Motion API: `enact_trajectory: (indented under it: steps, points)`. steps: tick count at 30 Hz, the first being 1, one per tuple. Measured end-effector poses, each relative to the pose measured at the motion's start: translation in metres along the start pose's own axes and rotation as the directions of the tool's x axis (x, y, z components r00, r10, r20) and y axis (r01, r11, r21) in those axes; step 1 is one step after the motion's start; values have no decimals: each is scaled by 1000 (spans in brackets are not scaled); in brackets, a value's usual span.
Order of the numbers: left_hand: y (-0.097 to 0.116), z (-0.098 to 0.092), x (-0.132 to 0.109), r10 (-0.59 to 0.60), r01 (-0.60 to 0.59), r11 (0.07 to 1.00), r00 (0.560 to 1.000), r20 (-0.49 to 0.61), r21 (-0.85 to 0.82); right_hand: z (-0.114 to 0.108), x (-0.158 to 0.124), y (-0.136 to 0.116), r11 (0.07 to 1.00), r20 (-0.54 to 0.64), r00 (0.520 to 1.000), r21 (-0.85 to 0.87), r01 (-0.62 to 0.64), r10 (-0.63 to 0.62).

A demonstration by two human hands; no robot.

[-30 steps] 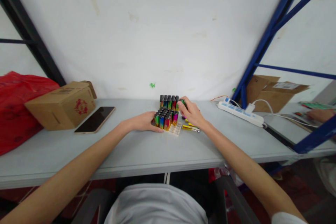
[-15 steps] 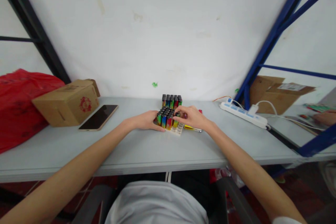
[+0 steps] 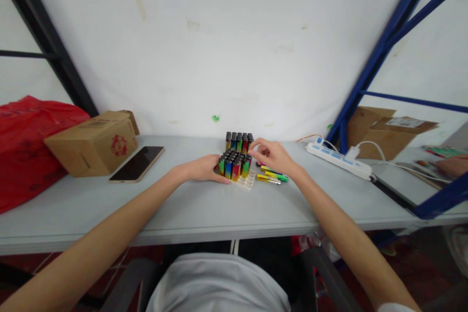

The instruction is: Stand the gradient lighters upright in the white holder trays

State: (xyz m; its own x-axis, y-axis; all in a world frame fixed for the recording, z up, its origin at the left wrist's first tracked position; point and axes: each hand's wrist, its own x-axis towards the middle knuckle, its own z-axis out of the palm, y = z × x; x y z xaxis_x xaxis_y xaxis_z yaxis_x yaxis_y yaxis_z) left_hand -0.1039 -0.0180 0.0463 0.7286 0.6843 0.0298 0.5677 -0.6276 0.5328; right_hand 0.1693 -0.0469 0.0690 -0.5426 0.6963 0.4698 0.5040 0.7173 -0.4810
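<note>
Rainbow-coloured lighters [image 3: 236,168] with black tops stand upright in a white tray [image 3: 249,181], whose bare holes show at the near right. My left hand [image 3: 204,167] grips the left side of this group, thumb along the front and fingers behind. Just above the group's right edge is my right hand [image 3: 271,155], its thumb and forefinger curved and slightly apart with nothing visible between them. Loose yellow and green lighters [image 3: 272,175] lie flat below that hand. Behind the tray stands a second block of upright lighters [image 3: 239,141], close to the wall.
A phone [image 3: 138,164], a cardboard box [image 3: 93,144] and a red plastic bag [image 3: 32,151] are on the left. To the right lies a white power strip [image 3: 338,158] with a cable, beside a blue metal frame [image 3: 365,83]. Another person's hand [image 3: 453,165] shows at far right.
My right hand has lifted away from the tray's right side, moving up and slightly right, and its fingers have loosened. More loose lighters now show beneath it. My left hand stays put.
</note>
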Motion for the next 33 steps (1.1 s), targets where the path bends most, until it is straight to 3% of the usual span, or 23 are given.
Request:
enact_trajectory:
  steps: [4,9,15,18,21,23,28,33]
  points:
    - [3,-1,-1,37,-37,998,999,15,-46,-22,-2,21,983,-93,990,-142,-117,104]
    - [4,0,-2,34,-32,994,999,20,-102,-48,-10,57,916,82,969,-352,-191,234]
    - [4,-1,-2,11,-8,995,1000,27,-104,-62,-17,69,870,180,913,-414,-268,366]
    - [6,-2,-2,6,-1,993,999,39,-115,-59,-18,76,790,182,860,-518,-328,477]
    - [6,-2,-2,0,5,992,999,43,-125,-50,-18,87,659,96,772,-592,-463,628]
    - [5,-1,-2,-5,10,992,999,35,-126,-44,-18,94,607,32,742,-600,-522,670]
    - [4,-1,-2,-16,19,995,999,30,-101,-35,-15,107,619,-10,763,-578,-532,647]
    - [3,-2,-2,-30,33,996,999,29,-89,-38,-11,102,688,7,811,-535,-491,584]
